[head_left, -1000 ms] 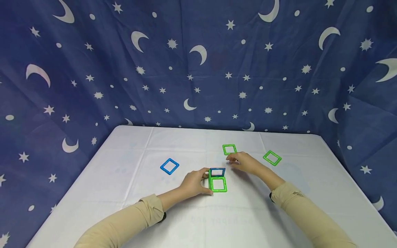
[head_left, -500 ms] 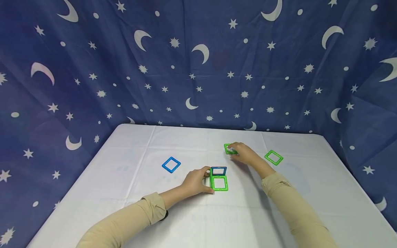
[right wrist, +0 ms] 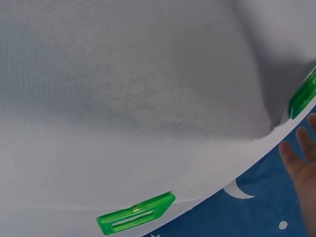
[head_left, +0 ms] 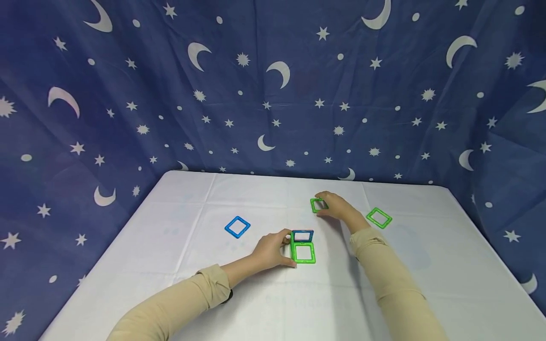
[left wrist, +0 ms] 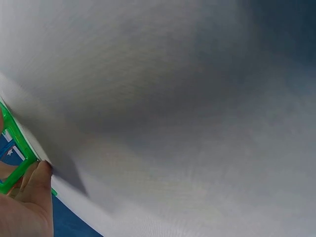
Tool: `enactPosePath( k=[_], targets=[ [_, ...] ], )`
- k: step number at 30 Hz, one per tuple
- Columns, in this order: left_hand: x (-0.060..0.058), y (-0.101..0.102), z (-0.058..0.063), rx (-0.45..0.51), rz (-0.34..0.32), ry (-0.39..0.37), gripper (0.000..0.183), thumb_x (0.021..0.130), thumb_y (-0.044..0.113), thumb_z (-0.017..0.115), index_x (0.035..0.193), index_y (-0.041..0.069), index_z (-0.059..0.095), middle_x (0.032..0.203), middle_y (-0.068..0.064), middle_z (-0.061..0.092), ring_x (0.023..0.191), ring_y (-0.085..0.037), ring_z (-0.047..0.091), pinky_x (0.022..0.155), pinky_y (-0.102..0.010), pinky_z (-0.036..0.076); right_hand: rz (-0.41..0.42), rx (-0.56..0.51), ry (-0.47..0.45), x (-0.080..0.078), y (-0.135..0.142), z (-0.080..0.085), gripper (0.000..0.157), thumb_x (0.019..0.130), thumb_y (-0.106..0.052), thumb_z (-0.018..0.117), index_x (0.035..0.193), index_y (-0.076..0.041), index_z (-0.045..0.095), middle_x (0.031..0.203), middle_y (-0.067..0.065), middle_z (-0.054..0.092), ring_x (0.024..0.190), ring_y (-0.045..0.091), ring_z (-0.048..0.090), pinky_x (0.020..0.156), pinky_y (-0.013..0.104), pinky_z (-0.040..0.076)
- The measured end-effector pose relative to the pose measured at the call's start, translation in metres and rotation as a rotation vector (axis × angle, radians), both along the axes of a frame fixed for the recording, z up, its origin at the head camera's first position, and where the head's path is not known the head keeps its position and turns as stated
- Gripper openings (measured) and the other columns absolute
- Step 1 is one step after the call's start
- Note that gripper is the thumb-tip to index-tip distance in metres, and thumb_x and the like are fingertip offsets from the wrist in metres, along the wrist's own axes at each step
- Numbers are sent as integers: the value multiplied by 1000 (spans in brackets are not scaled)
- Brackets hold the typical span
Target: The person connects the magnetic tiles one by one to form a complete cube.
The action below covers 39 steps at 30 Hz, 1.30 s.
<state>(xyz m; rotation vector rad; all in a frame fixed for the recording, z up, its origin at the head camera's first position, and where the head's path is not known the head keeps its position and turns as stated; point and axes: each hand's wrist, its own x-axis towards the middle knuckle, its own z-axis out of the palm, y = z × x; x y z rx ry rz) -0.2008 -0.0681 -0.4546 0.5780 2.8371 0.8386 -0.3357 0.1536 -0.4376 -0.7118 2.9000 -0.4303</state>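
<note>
Two tan sleeves [head_left: 170, 303], rolled at the cuffs, reach in over the white cloth of the bench [head_left: 273, 308], a dark band at the left wrist. The left hand [head_left: 269, 249] grips the upright green tile [head_left: 292, 248], thumb at its near end, fingers at its far end. That hollow square stands along the left edge of the flat green tile [head_left: 304, 261]. Along the far edge of the flat one, the framed blue tile [head_left: 303, 231] is also raised. Farther left lies the loose blue tile [head_left: 231, 232], turned cornerwise; the right-hand green tile [head_left: 375, 222] lies likewise. Beyond, the right hand [head_left: 337, 206] spans the far green tile [head_left: 313, 205]; I cannot tell whether it has gripped. Behind hangs a dark-blue moon-and-star curtain [head_left: 298, 128].
</note>
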Motion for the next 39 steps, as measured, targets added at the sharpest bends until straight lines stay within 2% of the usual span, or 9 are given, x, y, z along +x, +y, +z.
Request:
enactPosePath(
  k=[13,21,29,39],
  targets=[
    [-1,1,1,-14,-9,2,80,64,40,85,129,9,49,113,-7,69,107,-24,63,93,-40,48,-42,74,-121,-7,-1,-2,66,83,-19,72,136,6,43,141,23,45,133,38,39,112,46,30],
    [-2,1,0,-15,1,-7,82,64,40,85,130,10,49,114,-7,69,108,-24,62,95,-40,48,-37,79,-83,-6,-1,-6,56,85,-16,69,134,3,48,137,21,50,130,36,43,111,45,33],
    [-1,0,-1,31,-14,-26,80,64,34,86,130,8,49,115,-9,68,109,-25,62,97,-42,46,-42,67,-73,-4,2,-8,55,84,-16,71,131,2,51,135,20,52,128,35,46,110,44,35],
    [-3,-4,0,64,-41,-33,61,77,12,76,132,6,50,114,-12,67,109,-27,63,96,-43,47,-60,29,-9,2,11,-6,57,80,-23,75,126,2,55,130,21,56,124,37,50,107,46,38]
  ],
)
